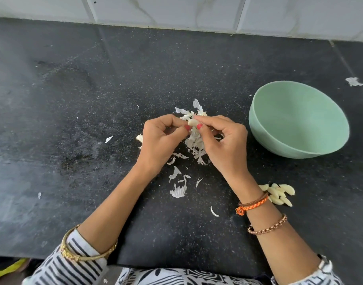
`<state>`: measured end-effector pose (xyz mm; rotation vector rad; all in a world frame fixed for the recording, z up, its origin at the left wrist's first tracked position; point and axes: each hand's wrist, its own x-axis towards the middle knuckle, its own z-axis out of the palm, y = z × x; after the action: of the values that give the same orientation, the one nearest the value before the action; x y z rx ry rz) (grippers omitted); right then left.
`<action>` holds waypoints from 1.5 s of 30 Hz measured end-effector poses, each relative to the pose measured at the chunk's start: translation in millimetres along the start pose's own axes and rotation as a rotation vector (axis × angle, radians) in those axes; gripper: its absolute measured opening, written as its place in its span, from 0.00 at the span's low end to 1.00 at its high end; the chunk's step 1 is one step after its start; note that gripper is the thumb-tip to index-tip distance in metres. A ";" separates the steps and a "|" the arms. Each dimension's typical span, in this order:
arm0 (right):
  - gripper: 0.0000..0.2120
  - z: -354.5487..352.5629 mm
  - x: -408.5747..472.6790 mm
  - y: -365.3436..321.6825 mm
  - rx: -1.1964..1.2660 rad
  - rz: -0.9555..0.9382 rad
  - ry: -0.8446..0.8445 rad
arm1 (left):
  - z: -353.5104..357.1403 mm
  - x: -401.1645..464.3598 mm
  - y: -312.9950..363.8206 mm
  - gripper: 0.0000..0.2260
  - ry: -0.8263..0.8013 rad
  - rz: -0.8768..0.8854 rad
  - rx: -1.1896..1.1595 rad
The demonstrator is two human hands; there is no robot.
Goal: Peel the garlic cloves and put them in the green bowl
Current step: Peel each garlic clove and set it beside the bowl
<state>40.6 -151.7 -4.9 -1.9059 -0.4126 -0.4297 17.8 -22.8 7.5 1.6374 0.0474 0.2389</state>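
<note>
A pale garlic clove (192, 122) is pinched between the fingertips of my left hand (162, 140) and my right hand (224, 142), above the middle of the black counter. Under both hands lies a heap of white garlic skins (195, 145). The green bowl (298, 120) stands to the right of my right hand and looks empty inside. Several peeled cloves (279, 194) lie in a small pile on the counter beside my right wrist. Another clove (139, 138) peeks out just left of my left hand.
Loose skin flakes (178, 190) are scattered on the dark counter (73, 120) in front of my hands. A white tiled wall (176, 11) runs along the back. The counter's front edge is close to my body, below my forearms.
</note>
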 end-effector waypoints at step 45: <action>0.08 -2.5 0.9 -18.6 0.325 0.400 0.001 | -3.9 2.4 -9.1 0.04 0.150 0.150 0.174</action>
<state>32.3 -147.4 11.4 -1.6183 -0.0858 -0.0901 20.4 -17.7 -1.0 1.7960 0.0610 0.4839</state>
